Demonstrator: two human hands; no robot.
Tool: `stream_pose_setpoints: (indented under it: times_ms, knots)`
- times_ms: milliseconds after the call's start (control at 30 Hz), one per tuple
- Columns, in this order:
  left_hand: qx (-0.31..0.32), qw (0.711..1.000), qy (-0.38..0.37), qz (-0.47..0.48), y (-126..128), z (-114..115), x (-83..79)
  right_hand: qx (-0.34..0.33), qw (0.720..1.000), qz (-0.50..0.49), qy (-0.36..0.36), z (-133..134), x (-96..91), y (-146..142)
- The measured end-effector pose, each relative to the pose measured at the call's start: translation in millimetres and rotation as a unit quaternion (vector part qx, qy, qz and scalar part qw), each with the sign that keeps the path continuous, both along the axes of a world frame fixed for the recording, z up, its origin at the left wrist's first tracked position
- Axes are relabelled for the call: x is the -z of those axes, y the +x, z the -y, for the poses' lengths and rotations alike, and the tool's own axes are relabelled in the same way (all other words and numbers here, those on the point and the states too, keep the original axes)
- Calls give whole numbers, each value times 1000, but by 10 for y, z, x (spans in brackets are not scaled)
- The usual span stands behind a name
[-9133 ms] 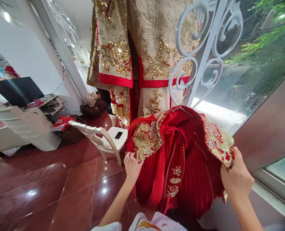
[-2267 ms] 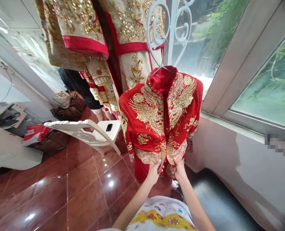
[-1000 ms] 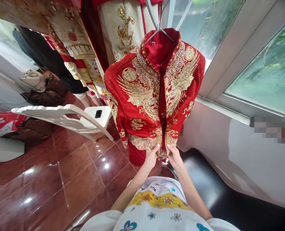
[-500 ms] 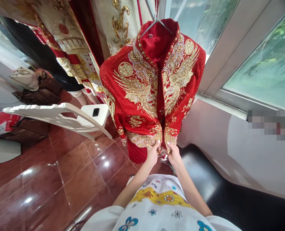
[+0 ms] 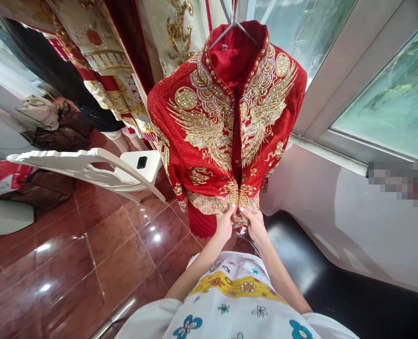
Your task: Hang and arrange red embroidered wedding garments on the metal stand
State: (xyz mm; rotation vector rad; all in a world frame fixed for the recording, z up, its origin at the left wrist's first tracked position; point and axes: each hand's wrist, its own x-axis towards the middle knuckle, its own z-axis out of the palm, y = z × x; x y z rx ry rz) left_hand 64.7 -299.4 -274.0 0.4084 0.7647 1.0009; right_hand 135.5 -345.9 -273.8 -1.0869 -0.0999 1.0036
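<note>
A red jacket point(image 5: 180, 155) with gold embroidered wings and round emblems hangs from a thin hanger point(image 5: 234, 23) in front of me. Its front is open from the collar down, and the two edges come close together at the hem. My left hand point(image 5: 225, 225) pinches the hem of the left-hand panel, thumb on top. My right hand point(image 5: 255, 224) grips the matching corner of the other panel the same way. The fingers beneath the cloth are hidden. Below the jacket shows a red pleated skirt point(image 5: 200, 220).
At the left stands a white chair point(image 5: 124, 165) with a dark phone point(image 5: 141, 162) on its seat. More embroidered garments point(image 5: 106, 61) hang behind it. A black padded seat point(image 5: 311, 263) lies at the right, beneath a window point(image 5: 392, 103). Another person's legs point(image 5: 124, 141) show behind the chair.
Both hem corners have been drawn together, my right hand moving left toward my left hand. The gap at the jacket's lower front has narrowed. The view has shifted slightly.
</note>
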Motion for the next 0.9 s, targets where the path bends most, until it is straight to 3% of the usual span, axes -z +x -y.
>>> stream_pose_setpoints:
  times_ms: [167, 533, 900]
  knots:
    - [-32, 999, 10, -20, 14, 10, -12, 61, 998, 7, 3, -10, 59, -34]
    - [-46, 997, 34, -43, 34, 14, -1, 58, 992, -110, 8, -53, 64, -129]
    - [-49, 997, 42, -46, 21, 22, 98, 62, 992, -105, 9, -64, 83, -167]
